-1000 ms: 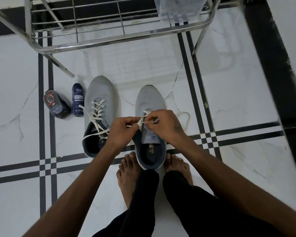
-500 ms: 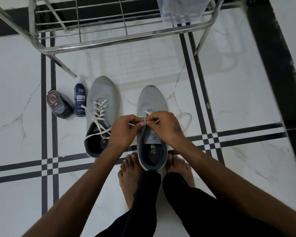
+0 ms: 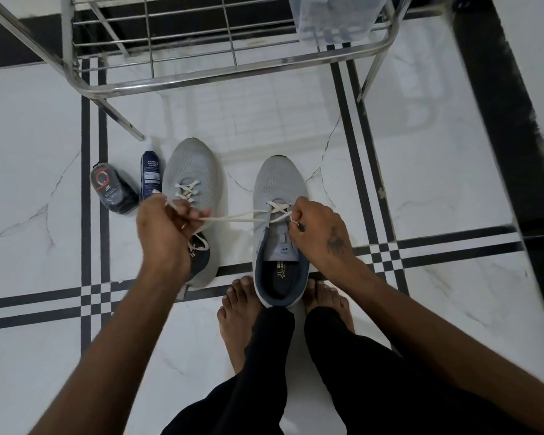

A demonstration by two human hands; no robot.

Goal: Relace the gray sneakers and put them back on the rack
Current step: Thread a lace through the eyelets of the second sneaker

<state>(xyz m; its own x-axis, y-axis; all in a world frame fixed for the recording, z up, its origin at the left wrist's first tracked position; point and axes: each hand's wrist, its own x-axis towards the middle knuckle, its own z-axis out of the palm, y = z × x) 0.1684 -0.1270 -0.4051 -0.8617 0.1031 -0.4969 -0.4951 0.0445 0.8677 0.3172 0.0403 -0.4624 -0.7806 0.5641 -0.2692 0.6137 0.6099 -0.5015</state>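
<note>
The right gray sneaker (image 3: pixel 280 196) stands on the white marble floor (image 3: pixel 421 171), toe toward the rack (image 3: pixel 220 73) and heel between the person's bare feet (image 3: pixel 242 321). Its open collar shows a dark insole with printed marks; only the lowest eyelets carry the white lace (image 3: pixel 233 218). The right hand (image 3: pixel 319 233) pinches one lace end at the eyelets on the shoe's right side. The left hand (image 3: pixel 164 227) grips the other end, and that strand runs taut from the shoe across the gap to it. The left gray sneaker (image 3: pixel 191 171) lies just beside it, partly laced, its heel half hidden under the left hand and wrist.

Half a second ago both hands were bunched together over the right sneaker's tongue; since then the left hand has swung out to the left over the other shoe, drawing the lace with it, and the loose loop that lay on the floor to the shoe's right is gone.

A clear plastic box (image 3: pixel 336 17) sits on the rack's wire shelf, its contents too blurred to tell. A dark blue spray can (image 3: pixel 150 177) and a small dark bottle (image 3: pixel 110 189) stand left of the left sneaker, the can nearly touching it. Bare floor lies between the toes of the shoes and the rack's front rail, and more to the right as far as the black border strip (image 3: pixel 496 120).
</note>
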